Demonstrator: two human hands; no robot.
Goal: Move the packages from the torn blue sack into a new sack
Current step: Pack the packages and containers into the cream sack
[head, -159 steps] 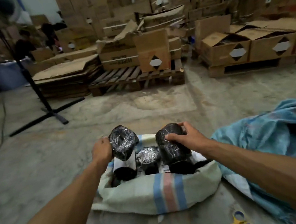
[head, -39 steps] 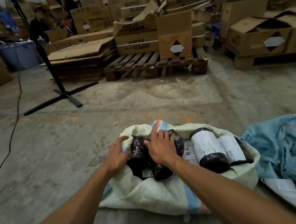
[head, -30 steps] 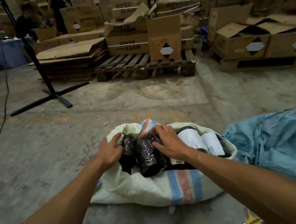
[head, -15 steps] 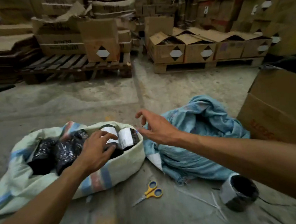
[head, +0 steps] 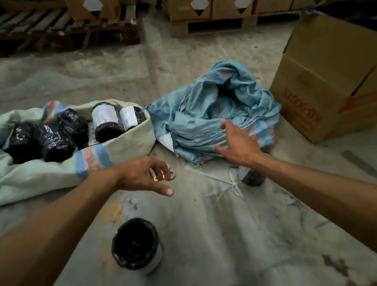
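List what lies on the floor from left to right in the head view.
New sack holding wrapped packages → loose package on the floor → torn blue sack → cardboard box.

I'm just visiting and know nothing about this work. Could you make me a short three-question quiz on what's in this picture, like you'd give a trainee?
1. True or false: the right hand is gripping a package.
2. Which thing stands closest to the camera on the floor? A) the cardboard box B) the black-wrapped package C) the pale striped sack
3. Fill in: the crumpled sack under the right hand's fingers is coloured ____.

Key
1. False. It is spread open over the torn blue sack. The left hand is empty too.
2. B. It stands alone, outside both sacks.
3. Blue.
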